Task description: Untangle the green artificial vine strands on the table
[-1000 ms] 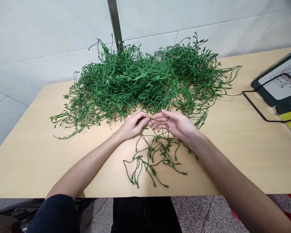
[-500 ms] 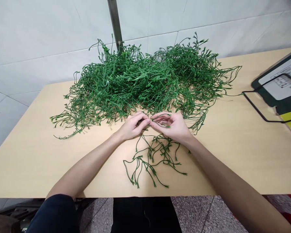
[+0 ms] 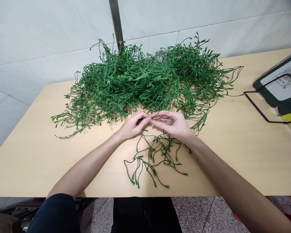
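My left hand (image 3: pixel 135 124) is closed in a pinch on thin green artificial stems, whose ends poke out below the fingers. Fingertip to fingertip with it, my right hand (image 3: pixel 173 124) is also closed, with a green stem (image 3: pixel 172 121) showing between thumb and fingers. The exact meeting point of the stems is mostly covered by the fingertips. Just beyond both hands lies a big tangled heap of green artificial stems (image 3: pixel 140 77) with small branched tips. Nearer to me, a small loose group of the same stems (image 3: pixel 145 163) is spread on the table.
The wooden table (image 3: pixel 38 155) reaches back to a tiled wall (image 3: pixel 50 29). A metal post (image 3: pixel 116 26) rises behind the heap. At the right, a dark board with a white label (image 3: pixel 286 85) leans beside a black wire frame (image 3: pixel 259 111).
My right hand's fingers have drawn closer together around the stem, which has shifted slightly within them. My left hand has stayed almost in place.
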`<state>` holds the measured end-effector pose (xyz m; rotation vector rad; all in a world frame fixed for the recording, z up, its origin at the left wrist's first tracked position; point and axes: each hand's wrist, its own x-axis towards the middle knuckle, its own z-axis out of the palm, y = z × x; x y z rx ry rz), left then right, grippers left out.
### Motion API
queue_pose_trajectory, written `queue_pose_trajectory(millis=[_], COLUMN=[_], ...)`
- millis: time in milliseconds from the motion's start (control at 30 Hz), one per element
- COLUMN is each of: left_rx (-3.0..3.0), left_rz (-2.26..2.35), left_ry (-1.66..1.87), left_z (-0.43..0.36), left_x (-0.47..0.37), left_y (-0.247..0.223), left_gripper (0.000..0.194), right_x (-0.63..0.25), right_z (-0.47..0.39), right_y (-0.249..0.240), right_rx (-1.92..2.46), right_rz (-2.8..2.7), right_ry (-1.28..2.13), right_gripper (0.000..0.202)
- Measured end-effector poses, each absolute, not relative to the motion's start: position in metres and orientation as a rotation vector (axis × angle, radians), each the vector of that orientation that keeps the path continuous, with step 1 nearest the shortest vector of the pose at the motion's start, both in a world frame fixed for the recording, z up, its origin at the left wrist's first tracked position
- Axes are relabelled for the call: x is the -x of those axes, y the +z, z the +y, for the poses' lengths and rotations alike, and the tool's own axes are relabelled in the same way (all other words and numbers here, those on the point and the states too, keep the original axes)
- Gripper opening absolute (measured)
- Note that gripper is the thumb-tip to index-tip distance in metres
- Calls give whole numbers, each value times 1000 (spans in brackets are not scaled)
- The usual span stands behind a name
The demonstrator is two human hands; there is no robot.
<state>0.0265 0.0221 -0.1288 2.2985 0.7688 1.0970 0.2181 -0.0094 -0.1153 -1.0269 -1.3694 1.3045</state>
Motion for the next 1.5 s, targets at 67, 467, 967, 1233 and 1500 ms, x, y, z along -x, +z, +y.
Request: queue_pose_trajectory(millis=[67, 467, 967, 1233, 1500], left_rx=[-2289, -2353, -2470, -2522, -2558], left_rz=[772, 729, 555, 561, 522], left_ry=[1099, 1212, 1287, 1196, 1196], left_z=[22, 22, 22, 21, 22], left_x=[-27, -27, -26, -24, -25], left_y=[-129, -129, -136, -136, -136], left_gripper=[21, 16, 12, 11, 10], right_x=[-221, -221, -217, -224, -227], right_z=[-7, -6, -10, -11, -13], right_y=[-113, -113, -108, -102, -96], right_rx=[983, 989, 1036, 1145, 1075], right_rz=[-1246, -1017, -997, -1201, -1230], right_ry=[1477, 1665, 1859, 1871, 1891], right_gripper=[28, 29, 30, 28, 24])
